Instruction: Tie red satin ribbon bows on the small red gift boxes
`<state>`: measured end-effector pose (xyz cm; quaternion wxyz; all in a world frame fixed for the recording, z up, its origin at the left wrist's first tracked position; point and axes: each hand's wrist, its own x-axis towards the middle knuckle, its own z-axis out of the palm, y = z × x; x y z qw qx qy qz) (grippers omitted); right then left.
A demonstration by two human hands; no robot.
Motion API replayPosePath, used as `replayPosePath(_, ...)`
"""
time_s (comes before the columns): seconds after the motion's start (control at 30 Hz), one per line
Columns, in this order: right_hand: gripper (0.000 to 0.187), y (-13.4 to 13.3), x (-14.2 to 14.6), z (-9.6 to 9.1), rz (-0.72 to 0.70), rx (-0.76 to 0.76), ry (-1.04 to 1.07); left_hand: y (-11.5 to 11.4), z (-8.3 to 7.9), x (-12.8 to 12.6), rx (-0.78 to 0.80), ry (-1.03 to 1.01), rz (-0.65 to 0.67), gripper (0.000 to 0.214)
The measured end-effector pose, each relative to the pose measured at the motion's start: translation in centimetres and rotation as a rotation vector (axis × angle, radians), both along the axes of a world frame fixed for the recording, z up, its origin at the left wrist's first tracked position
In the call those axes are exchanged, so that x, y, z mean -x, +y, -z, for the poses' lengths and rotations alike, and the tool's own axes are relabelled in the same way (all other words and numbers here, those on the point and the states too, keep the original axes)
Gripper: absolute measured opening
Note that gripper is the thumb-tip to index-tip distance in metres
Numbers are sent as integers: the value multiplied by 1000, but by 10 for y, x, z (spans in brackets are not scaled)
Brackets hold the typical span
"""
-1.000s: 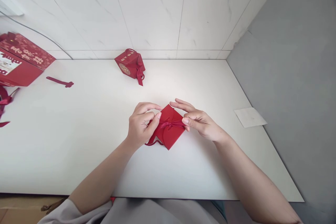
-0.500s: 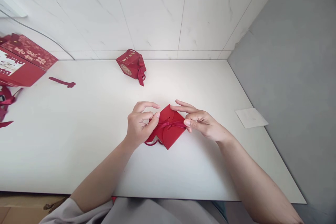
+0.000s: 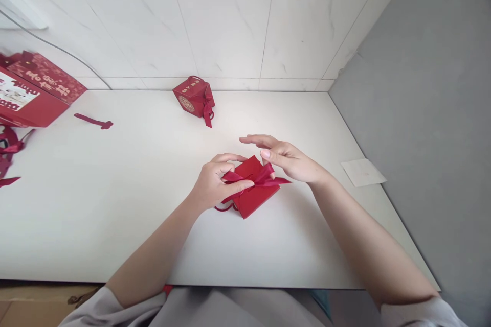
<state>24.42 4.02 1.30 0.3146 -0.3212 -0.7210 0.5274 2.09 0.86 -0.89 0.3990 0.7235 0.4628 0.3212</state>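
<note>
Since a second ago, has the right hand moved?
Yes. The right hand has shifted toward the back wall, judged against the white paper.

You're working in bright, even daylight. The white counter (image 3: pixel 95 204) and tiled wall (image 3: pixel 226 15) show clean, with a faint glare patch high on the tiles. Your left hand (image 3: pixel 215 184) and right hand (image 3: pixel 291 161) throw only soft, pale shadows. Straight edges bow towards the corners, and the far left softens slightly.

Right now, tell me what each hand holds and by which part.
Left hand pinches the ribbon by its left loop; right hand pinches its right loop, atop the red box.
</note>
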Motion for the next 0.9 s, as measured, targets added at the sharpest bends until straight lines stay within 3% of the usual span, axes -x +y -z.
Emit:
replayPosePath(0.17, 62, 19, 5, 1, -81, -30, -50, 3, -1, 5, 35, 2, 104, 17)
replayPosePath(0.33, 61, 22, 3, 17, -37, 28, -25, 4, -2, 9, 79, 6, 135, 24)
replayPosePath(0.5, 34, 5, -6, 23, 102, 103, 63, 0, -13, 11, -7, -47, 92, 21)
replayPosePath(0.67, 39, -17, -22, 29, 277, 183, -2, -8, -14, 3, -109, 1, 53, 18)
replayPosePath(0.9, 35, -32, -32, 31, 182, 259, -21, -14, -9, -8, -86, 112, 48, 8)
